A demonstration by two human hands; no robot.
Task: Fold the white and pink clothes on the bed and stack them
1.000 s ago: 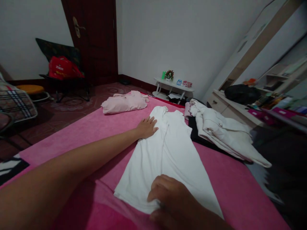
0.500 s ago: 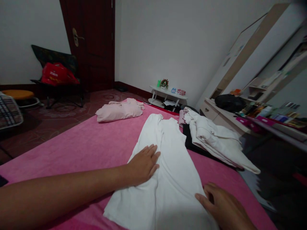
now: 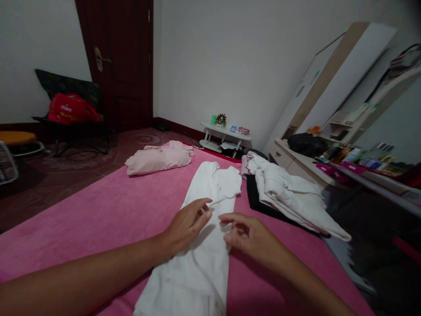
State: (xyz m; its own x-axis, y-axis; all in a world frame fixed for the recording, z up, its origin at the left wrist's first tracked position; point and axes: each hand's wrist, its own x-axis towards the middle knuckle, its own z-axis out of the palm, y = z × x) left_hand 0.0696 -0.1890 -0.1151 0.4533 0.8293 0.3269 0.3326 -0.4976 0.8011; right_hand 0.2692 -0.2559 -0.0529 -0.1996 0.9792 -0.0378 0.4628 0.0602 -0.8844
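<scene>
Head camera: left hand (image 3: 186,226) and right hand (image 3: 248,235) meet over a long white garment (image 3: 207,259)

A person's two bare hands face each other across the white garment, which lies on a pink cover (image 3: 98,215). From where I stand, both look unclenched, with fingers loosely bent and no cloth visibly pinched in either; whether the fingertips press on the fabric or float just above it, I cannot tell.

The garment lies beneath and between the hands as a narrow strip. Its long axis runs away from the person, leaning slightly rightward: one end spreads out below the hands, closer to the person, and the other reaches beyond the fingertips, where a flap of cloth lies across it. The left hand is nearer the strip's midline, crossing its left edge so that its fingers lie over the middle. The right hand is at the right edge, only its fingertips reaching over, most of it above the pink cover.

Beyond the left hand, off to its left, is a pale pink garment (image 3: 158,160), bunched in a bundle. Beyond the right hand, to its right, a cream garment (image 3: 289,188) with a button rests on black cloth (image 3: 253,195), apart from the strip.
</scene>
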